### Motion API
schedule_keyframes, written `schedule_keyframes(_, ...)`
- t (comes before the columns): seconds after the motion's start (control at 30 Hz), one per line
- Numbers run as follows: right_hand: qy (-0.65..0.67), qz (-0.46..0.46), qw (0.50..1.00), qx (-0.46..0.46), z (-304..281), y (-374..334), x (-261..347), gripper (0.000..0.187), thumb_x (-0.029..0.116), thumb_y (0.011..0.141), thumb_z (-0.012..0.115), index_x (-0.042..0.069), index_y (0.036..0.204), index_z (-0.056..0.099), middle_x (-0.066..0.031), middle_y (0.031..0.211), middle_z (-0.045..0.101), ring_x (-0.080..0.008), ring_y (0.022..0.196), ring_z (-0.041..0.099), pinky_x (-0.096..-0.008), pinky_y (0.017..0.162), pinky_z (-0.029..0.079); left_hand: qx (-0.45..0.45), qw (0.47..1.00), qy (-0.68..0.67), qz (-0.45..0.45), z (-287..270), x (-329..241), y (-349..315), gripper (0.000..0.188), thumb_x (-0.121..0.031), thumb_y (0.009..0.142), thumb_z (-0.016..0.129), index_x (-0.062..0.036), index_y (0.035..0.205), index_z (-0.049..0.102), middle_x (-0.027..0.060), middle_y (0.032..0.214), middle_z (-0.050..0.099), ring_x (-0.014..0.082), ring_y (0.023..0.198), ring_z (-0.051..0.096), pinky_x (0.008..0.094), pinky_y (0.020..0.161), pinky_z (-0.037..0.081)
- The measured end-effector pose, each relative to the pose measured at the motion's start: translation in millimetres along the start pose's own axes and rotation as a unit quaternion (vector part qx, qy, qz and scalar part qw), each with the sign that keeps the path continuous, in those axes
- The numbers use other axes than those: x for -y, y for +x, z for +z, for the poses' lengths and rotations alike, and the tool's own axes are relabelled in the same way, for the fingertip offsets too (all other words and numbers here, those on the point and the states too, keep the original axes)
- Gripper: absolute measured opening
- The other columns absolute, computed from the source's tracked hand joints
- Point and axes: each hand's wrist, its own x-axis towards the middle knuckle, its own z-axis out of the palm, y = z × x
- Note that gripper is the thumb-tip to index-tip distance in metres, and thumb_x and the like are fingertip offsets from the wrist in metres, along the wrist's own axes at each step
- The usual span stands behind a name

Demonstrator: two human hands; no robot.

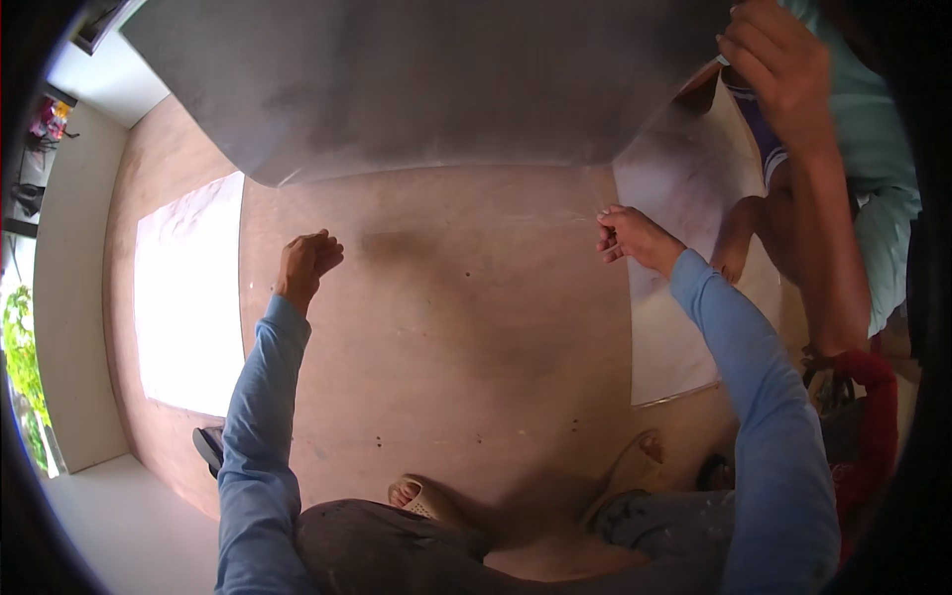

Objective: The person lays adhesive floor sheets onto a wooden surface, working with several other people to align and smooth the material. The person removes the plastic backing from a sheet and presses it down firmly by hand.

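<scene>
My left hand point(310, 264) is raised over the brown board floor point(446, 347), fingers curled and pressed together. Opposite it, my right hand point(637, 239) is held up with thumb and forefinger close together and the other fingers bent. A faint thin line shows near the right fingertips; whether either hand grips something is too fine to tell. Beyond both hands, and apart from them, a large dark grey sheet point(426, 79) fills the top of the view. Its lower edge curves slightly. Another person's hand point(783, 69) is at its right edge.
A bright white sheet point(190, 297) lies on the left, a pale sheet point(674, 327) on the right. A person in a teal shirt point(873, 129) is close on the right, below them a red sleeve point(871, 397). A low pale wall point(79, 297) borders the left.
</scene>
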Motion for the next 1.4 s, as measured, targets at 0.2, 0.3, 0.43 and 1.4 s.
schedule_keyframes(0.2, -0.032, 0.051, 0.998, 0.022, -2.9, -17.1, -0.9, 0.018, 0.026, 0.109, 0.05, 0.011, 0.099, 0.051, -0.0039, 0.089, 0.054, -0.0203, 0.081, 0.062, -0.0416, 0.068, 0.057, -0.023, 1.0, -0.005, 0.01, -5.4, 7.4, -52.6, 0.031, -0.013, 0.098, 0.064, 0.0083, 0.121, 0.062, 0.0183, 0.105, 0.071, 0.0321, 0.093, 0.075, 0.0422, 0.086, 0.067)
schedule_keyframes(0.3, -0.029, 0.049, 0.997, 0.051, -2.5, -36.2, -18.2, 0.018, 0.025, 0.109, 0.049, 0.011, 0.098, 0.05, -0.0049, 0.087, 0.055, -0.0211, 0.08, 0.062, -0.0426, 0.067, 0.058, -0.024, 0.999, -0.027, 0.023, -10.8, 10.0, -91.1, 0.029, -0.012, 0.097, 0.066, 0.0068, 0.119, 0.063, 0.0172, 0.103, 0.071, 0.0311, 0.091, 0.075, 0.0419, 0.084, 0.067)
schedule_keyframes(0.43, -0.032, 0.065, 0.996, 0.054, -0.9, -55.4, -29.9, 0.018, 0.025, 0.108, 0.05, 0.011, 0.097, 0.05, -0.005, 0.088, 0.055, -0.0215, 0.077, 0.062, -0.0434, 0.065, 0.058, -0.02, 0.999, -0.039, 0.019, -6.4, 15.7, -120.1, 0.025, -0.012, 0.097, 0.067, 0.004, 0.116, 0.063, 0.0151, 0.102, 0.072, 0.0292, 0.09, 0.076, 0.0411, 0.083, 0.067)
schedule_keyframes(1.4, -0.456, -0.287, 0.813, 0.22, 7.9, -245.7, 81.8, 0.014, 0.024, 0.099, 0.057, 0.013, 0.091, 0.057, -0.0018, 0.086, 0.053, -0.0199, 0.077, 0.064, -0.0398, 0.064, 0.056, 0.055, 0.998, -0.003, 0.024, -55.8, 46.3, -109.1, 0.031, -0.041, 0.107, 0.059, -0.0127, 0.096, 0.062, 0.004, 0.088, 0.061, 0.0215, 0.088, 0.065, 0.0396, 0.08, 0.058)
